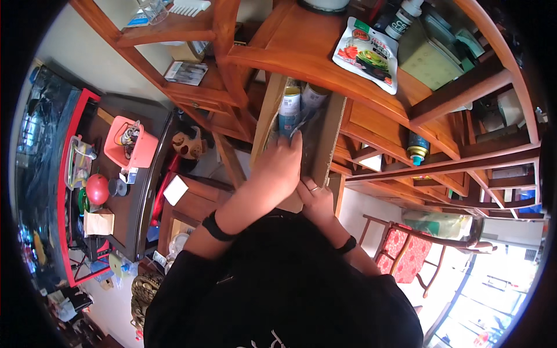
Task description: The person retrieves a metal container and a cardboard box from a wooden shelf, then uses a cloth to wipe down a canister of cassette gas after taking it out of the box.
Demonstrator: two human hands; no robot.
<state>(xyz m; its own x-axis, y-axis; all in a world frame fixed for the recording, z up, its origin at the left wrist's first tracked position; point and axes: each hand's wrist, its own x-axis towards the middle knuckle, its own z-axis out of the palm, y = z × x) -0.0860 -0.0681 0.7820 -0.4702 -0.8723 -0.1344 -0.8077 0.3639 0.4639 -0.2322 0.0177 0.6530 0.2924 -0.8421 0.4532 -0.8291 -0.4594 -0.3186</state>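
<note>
An open cardboard box (333,139) juts from the shelf in front of me, with its near end close to my black shirt. Inside lie a blue-and-white can (290,108) and a second can (314,96) beside it, along with some clear plastic. My left hand (278,167) reaches over the box, its fingertips at the lower end of the first can and the plastic; what they grip is hidden. At the box's near right corner, my right hand (317,198), with a ring on one finger, holds the cardboard wall.
Wooden shelving surrounds the box; a food pouch (367,56) and green container (428,61) stand above it. A spray can (418,148) pokes out at the right. Left is a dark cabinet with a pink basket (130,142). A red-cushioned chair (407,252) stands at lower right.
</note>
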